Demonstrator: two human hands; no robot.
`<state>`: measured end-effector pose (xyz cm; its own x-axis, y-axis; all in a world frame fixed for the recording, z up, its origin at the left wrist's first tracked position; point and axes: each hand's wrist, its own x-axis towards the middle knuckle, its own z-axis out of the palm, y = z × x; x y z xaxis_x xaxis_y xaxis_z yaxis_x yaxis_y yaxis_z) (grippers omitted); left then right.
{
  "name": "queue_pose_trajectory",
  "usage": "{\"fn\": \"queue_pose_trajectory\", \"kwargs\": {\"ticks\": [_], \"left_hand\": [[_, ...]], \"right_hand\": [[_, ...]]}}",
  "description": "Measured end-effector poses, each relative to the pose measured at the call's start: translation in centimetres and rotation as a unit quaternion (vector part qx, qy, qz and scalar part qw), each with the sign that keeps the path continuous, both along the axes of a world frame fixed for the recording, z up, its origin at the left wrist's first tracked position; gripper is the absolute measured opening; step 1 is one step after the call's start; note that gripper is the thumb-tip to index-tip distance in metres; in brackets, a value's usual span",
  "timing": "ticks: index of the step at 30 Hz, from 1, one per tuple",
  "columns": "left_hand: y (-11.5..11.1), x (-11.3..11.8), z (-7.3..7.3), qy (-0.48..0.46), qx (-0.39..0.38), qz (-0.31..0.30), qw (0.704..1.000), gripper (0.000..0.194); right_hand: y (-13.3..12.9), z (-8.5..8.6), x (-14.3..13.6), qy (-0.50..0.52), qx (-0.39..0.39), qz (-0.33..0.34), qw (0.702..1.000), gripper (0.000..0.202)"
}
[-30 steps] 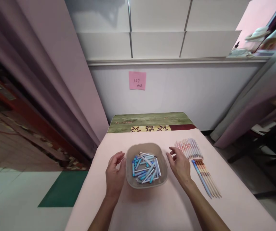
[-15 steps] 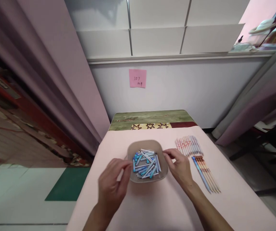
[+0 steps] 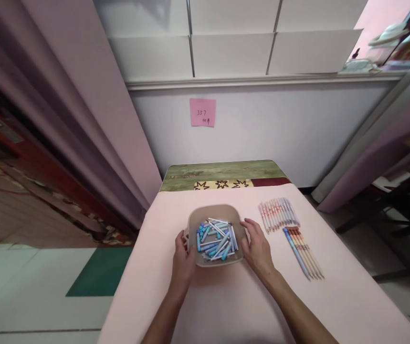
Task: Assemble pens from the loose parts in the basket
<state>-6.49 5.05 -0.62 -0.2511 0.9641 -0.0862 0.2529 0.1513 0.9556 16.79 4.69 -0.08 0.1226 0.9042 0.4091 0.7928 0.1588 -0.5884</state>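
Note:
A beige plastic basket (image 3: 216,209) stands on the pink-covered table, holding several loose blue pen parts (image 3: 222,246), among them barrels, caps and thin white refills. My left hand (image 3: 183,263) is closed on its left side, thumb over the rim and fingers outside by the handle. At the right wall, my right hand (image 3: 258,246) grips the rim, its thumb near the inner edge and its fingers along the outside. Right of that hand lie a row of brown-and-beige pens (image 3: 307,251) with one blue pen (image 3: 297,253) beside them. Behind them is a row of pale patterned pens (image 3: 278,212).
The pink cloth (image 3: 162,229) covers most of the table, leaving a green patterned strip (image 3: 222,169) at the far end. A wall with a pink note (image 3: 202,112) rises behind. Curtains hang at the left (image 3: 119,95) and right (image 3: 362,148).
My left hand has moved from above the basket's left front corner to its left side and closed on it. My right hand stays at the right side. The view has shifted slightly.

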Motion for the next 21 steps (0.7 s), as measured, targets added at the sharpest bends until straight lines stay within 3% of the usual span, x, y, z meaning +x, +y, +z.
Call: {"fn": "queue_pose_trajectory", "kwargs": {"ticks": [2,5,9,11,15,21], "left_hand": [[0.1,-0.1,0.1,-0.006,0.005,0.017,1.0,0.061],[0.3,-0.5,0.6,-0.005,0.043,0.051,0.998,0.063],[0.3,-1.0,2.2,0.013,0.064,0.08,0.995,0.057],[0.1,-1.1,3.1,0.016,0.057,0.078,0.995,0.054],[-0.3,-1.4,4.0,0.016,0.025,0.064,0.997,0.057],[0.1,-1.3,3.3,0.043,0.045,0.053,0.997,0.056]], "right_hand": [[0.4,1.4,0.3,-0.017,-0.008,0.038,0.999,0.03],[1.6,3.9,0.1,-0.116,-0.084,0.126,0.982,0.023],[3.6,5.7,-1.7,-0.294,-0.181,0.241,0.907,0.015],[4.3,5.9,-2.6,-0.337,-0.197,0.28,0.877,0.024],[4.8,5.7,-3.6,-0.35,-0.207,0.29,0.866,0.029],[4.9,5.0,-3.0,-0.341,-0.222,0.265,0.874,0.043]]}}
